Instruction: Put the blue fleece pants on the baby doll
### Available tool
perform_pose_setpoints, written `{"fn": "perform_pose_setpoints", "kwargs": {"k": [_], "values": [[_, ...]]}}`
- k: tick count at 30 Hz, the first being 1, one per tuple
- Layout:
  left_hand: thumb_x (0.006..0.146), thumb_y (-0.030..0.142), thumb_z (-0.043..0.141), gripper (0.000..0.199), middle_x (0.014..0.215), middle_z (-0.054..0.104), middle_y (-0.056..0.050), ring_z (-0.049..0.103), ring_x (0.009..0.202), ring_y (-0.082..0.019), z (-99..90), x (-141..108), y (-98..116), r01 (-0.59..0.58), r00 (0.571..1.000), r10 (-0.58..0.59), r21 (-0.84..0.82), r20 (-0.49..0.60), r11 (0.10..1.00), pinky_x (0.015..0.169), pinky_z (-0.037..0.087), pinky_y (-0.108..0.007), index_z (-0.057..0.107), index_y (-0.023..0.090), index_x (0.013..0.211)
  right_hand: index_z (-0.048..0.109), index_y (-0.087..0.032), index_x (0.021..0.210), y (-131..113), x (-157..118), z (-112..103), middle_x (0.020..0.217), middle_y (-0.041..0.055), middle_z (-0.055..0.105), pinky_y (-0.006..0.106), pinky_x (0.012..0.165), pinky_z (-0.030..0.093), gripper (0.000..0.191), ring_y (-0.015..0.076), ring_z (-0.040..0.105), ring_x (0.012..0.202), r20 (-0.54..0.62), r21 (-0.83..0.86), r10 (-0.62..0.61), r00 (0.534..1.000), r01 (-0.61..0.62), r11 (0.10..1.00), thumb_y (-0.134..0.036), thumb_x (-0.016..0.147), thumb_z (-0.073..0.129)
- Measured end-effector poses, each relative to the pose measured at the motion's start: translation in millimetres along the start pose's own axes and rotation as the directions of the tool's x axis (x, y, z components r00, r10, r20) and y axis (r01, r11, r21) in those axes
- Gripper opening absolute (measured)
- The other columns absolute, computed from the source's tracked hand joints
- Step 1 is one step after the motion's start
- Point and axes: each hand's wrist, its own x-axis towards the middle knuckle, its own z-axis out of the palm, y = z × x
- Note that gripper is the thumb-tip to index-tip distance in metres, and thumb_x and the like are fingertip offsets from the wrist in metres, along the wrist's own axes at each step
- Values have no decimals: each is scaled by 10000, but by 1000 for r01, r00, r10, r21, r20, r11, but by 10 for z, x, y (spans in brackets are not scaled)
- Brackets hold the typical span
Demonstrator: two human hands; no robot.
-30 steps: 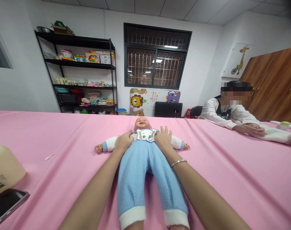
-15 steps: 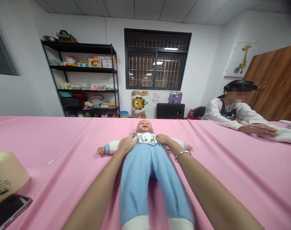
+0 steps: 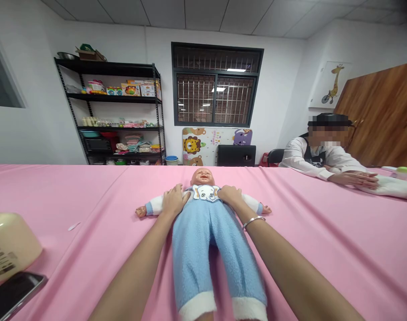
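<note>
A baby doll (image 3: 202,177) lies face up on the pink cloth, its arms spread to both sides. It wears fluffy light-blue overalls (image 3: 198,240) with white cuffs and an elephant-face bib (image 3: 206,193) over a white top. My left hand (image 3: 174,201) curls around the doll's shoulder and upper arm, thumb against the chest beside the bib. On the other side, my right hand (image 3: 229,195) is closed at the bib's edge by the other shoulder. Its fingertips are partly hidden. Below the cuffs, a little of the doll's legs shows at the bottom edge.
At the left stand a cream bottle (image 3: 11,245) and a dark phone (image 3: 14,294); a small white strip (image 3: 74,226) lies nearby. Across the pink-covered table (image 3: 324,232), a person (image 3: 300,156) sits at the right with their hands on a white-clothed limb. Shelves (image 3: 113,96) stand behind.
My left hand has moved from the bib's side onto the doll's shoulder, fingers higher. My right hand stays by the bib. The trouser cuffs sit higher in view, and the view has shifted slightly.
</note>
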Motion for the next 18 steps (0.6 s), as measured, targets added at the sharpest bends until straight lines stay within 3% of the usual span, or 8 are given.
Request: {"fn": "perform_pose_setpoints", "kwargs": {"k": [2,4,7,9,11,13,18], "values": [[913,335,351,301,1166,571,-70,510,1063,-202,0,-2,8,-116,993,116,-39,4,992,853,343,-320,470,201,1155,615,-93,1054,40,-39,-9,1089,185,586,447,896,338,383,301,506,1069,-119,79,20,993,-10,997,-225,846,323],[914,265,338,235,1091,607,-36,526,1028,-180,-5,-4,24,-175,981,180,-62,77,983,838,345,-300,539,226,1030,596,-109,1092,112,-80,-8,1123,143,582,361,904,354,384,240,508,1074,-173,217,-95,980,133,967,-191,852,306],[894,250,361,226,1016,634,-52,552,973,-207,-14,-33,40,-104,985,112,-66,131,992,829,350,-328,582,210,913,633,-147,1023,268,-169,-5,1066,69,625,240,851,392,325,165,561,975,-123,382,-389,913,405,831,-219,850,368],[882,252,370,234,1020,635,-85,555,974,-233,-32,-80,34,-45,988,55,-78,142,996,849,345,-359,593,192,923,649,-152,980,390,-255,-3,1055,57,631,226,861,386,296,161,562,971,-127,442,-458,880,464,768,-238,840,403],[869,252,385,238,1031,634,-111,549,1002,-248,-70,-138,19,19,987,-1,-109,163,994,883,336,-375,602,174,931,655,-148,942,505,-357,16,1047,63,630,245,873,376,270,179,552,982,-130,543,-407,904,408,734,-248,816,438],[848,252,418,230,1054,631,-116,534,1044,-251,-127,-184,12,85,982,-55,-162,182,983,913,331,-369,606,166,950,656,-145,863,594,-463,67,955,60,648,261,829,389,235,189,564,915,-79,645,-290,954,271,715,-263,790,467],[819,234,427,323,1132,605,-122,544,1052,-234,-250,-233,128,250,961,-187,-356,204,900,882,392,-304,573,122,1085,585,-104,684,622,-674,285,617,55,585,265,576,380,311,172,519,598,29,798,-98,995,36,602,-343,799,422]]}}
